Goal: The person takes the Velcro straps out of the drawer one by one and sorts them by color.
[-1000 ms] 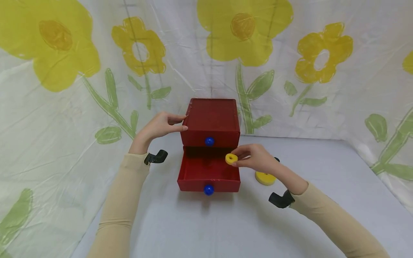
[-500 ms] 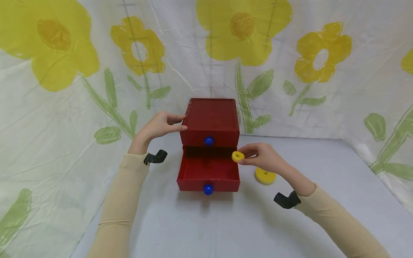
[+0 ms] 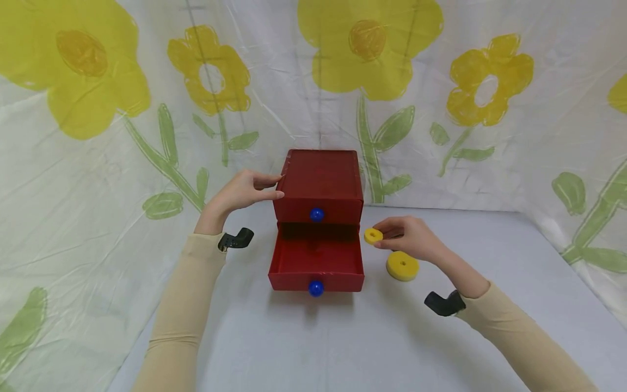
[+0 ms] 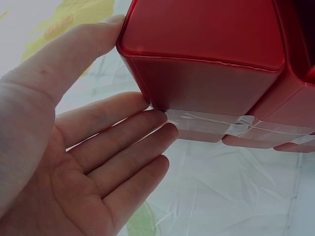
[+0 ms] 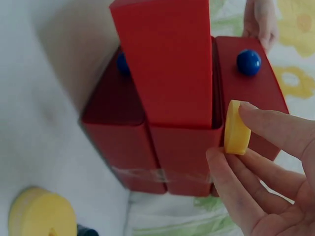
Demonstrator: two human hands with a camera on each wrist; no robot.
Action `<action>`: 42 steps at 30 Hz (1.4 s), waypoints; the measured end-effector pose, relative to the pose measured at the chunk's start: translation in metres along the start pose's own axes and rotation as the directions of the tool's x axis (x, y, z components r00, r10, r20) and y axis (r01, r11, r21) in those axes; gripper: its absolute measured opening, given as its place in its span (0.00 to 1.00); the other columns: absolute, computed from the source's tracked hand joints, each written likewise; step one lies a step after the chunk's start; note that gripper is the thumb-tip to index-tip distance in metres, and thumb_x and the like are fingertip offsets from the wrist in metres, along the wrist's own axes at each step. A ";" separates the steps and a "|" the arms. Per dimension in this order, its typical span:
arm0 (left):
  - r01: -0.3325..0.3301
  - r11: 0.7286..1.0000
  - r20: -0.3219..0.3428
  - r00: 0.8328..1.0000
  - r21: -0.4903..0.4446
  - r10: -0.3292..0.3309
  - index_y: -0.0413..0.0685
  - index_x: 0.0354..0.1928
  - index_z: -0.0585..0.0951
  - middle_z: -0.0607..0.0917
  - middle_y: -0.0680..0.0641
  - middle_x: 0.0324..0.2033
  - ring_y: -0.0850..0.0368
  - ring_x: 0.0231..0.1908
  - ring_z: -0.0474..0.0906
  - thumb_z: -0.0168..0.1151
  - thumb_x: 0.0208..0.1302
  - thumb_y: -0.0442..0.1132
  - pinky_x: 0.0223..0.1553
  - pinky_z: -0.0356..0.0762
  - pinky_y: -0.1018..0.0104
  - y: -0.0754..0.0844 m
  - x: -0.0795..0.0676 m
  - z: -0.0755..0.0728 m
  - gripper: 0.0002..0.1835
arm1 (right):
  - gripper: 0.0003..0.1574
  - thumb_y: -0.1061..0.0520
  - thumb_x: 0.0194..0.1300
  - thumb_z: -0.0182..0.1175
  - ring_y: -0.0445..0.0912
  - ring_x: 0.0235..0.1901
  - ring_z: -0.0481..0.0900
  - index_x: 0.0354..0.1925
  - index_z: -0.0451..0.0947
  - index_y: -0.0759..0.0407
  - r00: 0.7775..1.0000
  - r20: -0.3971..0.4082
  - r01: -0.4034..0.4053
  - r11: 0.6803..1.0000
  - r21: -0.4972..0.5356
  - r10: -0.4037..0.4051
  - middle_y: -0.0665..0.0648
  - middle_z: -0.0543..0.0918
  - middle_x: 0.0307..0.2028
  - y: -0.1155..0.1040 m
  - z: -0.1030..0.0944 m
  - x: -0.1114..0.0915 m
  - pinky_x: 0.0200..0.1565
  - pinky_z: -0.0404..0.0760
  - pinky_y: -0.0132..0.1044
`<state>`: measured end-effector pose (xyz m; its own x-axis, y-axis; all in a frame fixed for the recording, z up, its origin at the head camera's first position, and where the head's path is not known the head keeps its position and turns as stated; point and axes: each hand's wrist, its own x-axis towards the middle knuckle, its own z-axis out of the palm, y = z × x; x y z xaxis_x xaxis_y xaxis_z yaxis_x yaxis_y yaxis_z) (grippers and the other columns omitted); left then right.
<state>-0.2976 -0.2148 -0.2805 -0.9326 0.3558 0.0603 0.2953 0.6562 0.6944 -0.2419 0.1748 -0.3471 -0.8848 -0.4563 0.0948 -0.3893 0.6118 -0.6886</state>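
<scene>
A red drawer cabinet [image 3: 320, 174] stands near the back, with a pulled-out drawer [image 3: 317, 281] under its top one. Blue knobs mark both fronts. My left hand [image 3: 241, 190] touches the cabinet's upper left edge with thumb and fingertips, its fingers nearly straight in the left wrist view. To the right of the pulled-out drawer, my right hand [image 3: 410, 238] pinches a small yellow ring [image 3: 373, 235] between thumb and fingers. In the right wrist view the ring [image 5: 237, 129] appears edge-on. What lies inside the drawer's dark rear is hidden.
A larger yellow disc [image 3: 403, 266] with a small centre hole lies on the white table [image 3: 313, 348], below my right hand. Beside it is a dark object [image 5: 87, 230], mostly cut off by the frame. A flower-printed curtain [image 3: 274, 65] hangs behind the cabinet.
My right hand has moved right with the yellow ring, from over the pulled-out drawer to beyond its right side. More of the larger disc shows. The left hand stays in place.
</scene>
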 end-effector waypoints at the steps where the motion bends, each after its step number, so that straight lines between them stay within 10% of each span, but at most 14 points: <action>1: 0.001 1.000 0.000 1.000 0.003 -0.001 0.49 0.63 0.74 0.77 0.43 0.60 0.47 0.60 0.73 0.66 0.60 0.50 0.58 0.72 0.48 0.002 -0.001 0.000 0.30 | 0.26 0.50 0.56 0.69 0.48 0.40 0.84 0.51 0.80 0.60 1.000 -0.001 -0.005 1.000 -0.003 0.005 0.57 0.85 0.42 0.002 -0.001 0.000 0.40 0.83 0.33; 42: -0.019 1.000 -0.010 1.000 0.015 0.019 0.57 0.63 0.75 0.79 0.48 0.58 0.47 0.59 0.73 0.67 0.53 0.60 0.56 0.74 0.49 -0.009 0.003 -0.001 0.35 | 0.32 0.47 0.56 0.69 0.55 0.45 0.83 0.52 0.77 0.66 0.979 -0.039 -0.201 0.979 -0.035 0.199 0.65 0.84 0.46 0.081 -0.015 -0.032 0.45 0.83 0.45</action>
<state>-0.3033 -0.2197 -0.2857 -0.9287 0.3619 0.0808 0.3162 0.6589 0.6825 -0.2488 0.2482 -0.3952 -0.9538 -0.2999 -0.0167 -0.2126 0.7134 -0.6677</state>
